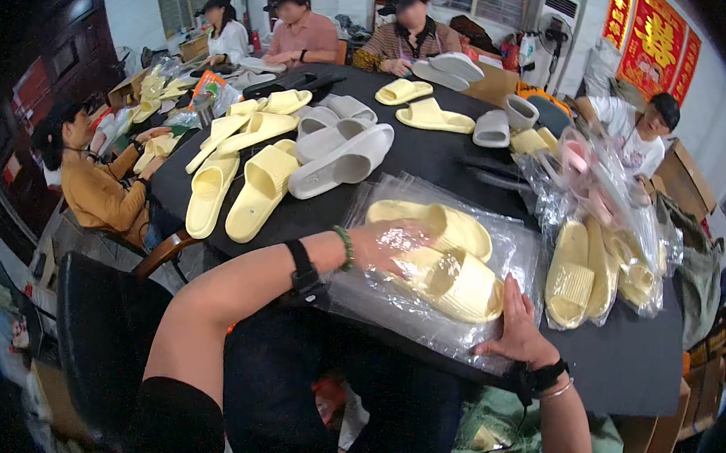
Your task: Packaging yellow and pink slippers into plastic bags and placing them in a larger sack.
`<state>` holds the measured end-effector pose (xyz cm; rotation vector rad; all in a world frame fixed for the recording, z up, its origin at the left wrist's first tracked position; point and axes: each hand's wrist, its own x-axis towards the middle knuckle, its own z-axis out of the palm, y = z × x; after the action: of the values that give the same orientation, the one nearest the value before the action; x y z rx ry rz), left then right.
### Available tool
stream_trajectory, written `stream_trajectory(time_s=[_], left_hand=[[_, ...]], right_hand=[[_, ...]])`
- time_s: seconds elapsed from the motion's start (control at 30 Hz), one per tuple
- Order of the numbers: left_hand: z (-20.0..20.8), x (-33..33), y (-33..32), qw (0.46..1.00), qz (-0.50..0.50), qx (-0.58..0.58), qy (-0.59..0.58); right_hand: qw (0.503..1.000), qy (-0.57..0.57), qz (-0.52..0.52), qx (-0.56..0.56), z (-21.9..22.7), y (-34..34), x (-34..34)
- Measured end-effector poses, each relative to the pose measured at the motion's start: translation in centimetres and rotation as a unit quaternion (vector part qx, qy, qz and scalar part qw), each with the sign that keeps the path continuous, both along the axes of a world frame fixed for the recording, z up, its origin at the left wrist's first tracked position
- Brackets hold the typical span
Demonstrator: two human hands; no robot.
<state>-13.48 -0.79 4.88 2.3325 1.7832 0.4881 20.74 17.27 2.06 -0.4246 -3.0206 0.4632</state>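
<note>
A pair of pale yellow slide slippers (462, 288) lies side by side at a clear plastic bag (508, 258) on the black table. My left hand (388, 247) lies across the heel ends of both slippers, fingers stretched out and spread; glare on the plastic partly hides them. Whether this hand is inside the bag or on top of it I cannot tell. My right hand (524, 326) is open beside the toe of the nearer slipper, fingers extended and thumb apart, touching the bag's right edge. More clear bags appear stacked under the pair.
Loose yellow slippers (262, 190) and grey slippers (341, 159) stand at the left of the black table (614, 362). Bagged yellow slippers (574, 275) lie to the right. Several people sit around the table; one across handles grey slippers (450, 70). A black chair (103, 326) is at my left.
</note>
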Motion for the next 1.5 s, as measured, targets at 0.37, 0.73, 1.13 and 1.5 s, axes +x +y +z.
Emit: stream_trajectory(time_s=[0.37, 0.73, 1.13, 1.5], left_hand=[[-0.4, 1.1, 4.9, 0.989, -0.033, 0.139, -0.028], [-2.5, 2.9, 8.1, 0.995, 0.057, 0.074, -0.034], [0.1, -0.8, 2.2, 0.982, 0.169, 0.008, 0.089], [10.1, -8.4, -9.3, 0.923, 0.350, 0.116, 0.107]], right_hand=[[0.997, -0.054, -0.007, 0.049, -0.2, -0.2, 0.2], [0.996, -0.057, -0.008, 0.061, -0.2, -0.1, 0.2], [0.992, -0.093, -0.007, 0.081, -0.3, 0.0, 0.3], [0.993, -0.112, -0.030, 0.033, 1.7, -0.5, -0.6]])
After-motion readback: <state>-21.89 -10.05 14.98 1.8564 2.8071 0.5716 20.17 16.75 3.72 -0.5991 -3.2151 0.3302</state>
